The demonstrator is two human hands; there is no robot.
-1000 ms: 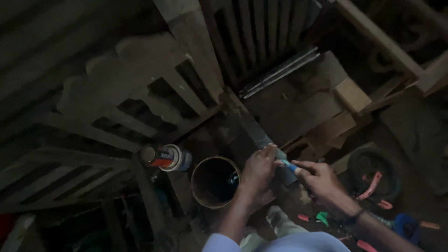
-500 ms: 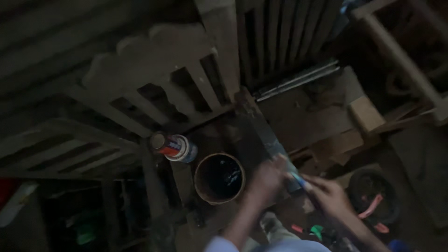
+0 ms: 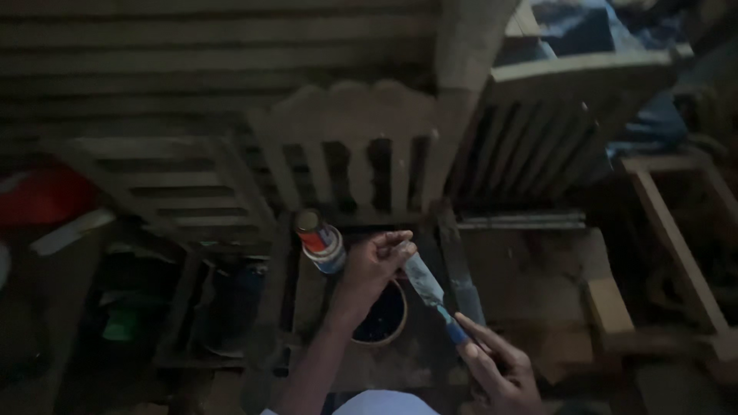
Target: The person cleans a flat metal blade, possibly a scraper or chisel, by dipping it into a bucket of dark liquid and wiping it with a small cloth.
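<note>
Wooden chair back (image 3: 350,146): the biggest piece, in the upper middle of the frame, with a scalloped top rail and upright slats; it is pale and unpainted.
Slatted frames: one (image 3: 165,188) lies at centre left, another (image 3: 561,131) leans at upper right against a thick post.
Wooden stool (image 3: 676,253): at the right edge, with bare rails and legs.
Round tin (image 3: 380,319): lower middle, open, with dark contents; it sits below the left hand and partly behind the wrist.
Spray can (image 3: 320,242): just left of the left hand, lying tilted, with a red and white body and its cap toward the upper left.
Left hand (image 3: 375,261): centre of the frame, fingers curled and pinching the upper end of the putty knife blade.
Right hand (image 3: 496,369): lower right of centre, fingers wrapped on the blue handle end of the putty knife.
Putty knife (image 3: 427,284): held between both hands, running slantwise from the left hand down to the right; the blade is pale and smeared, above the rim of the tin.
Light: dim, so fine detail on the bench is hard to tell.
</note>
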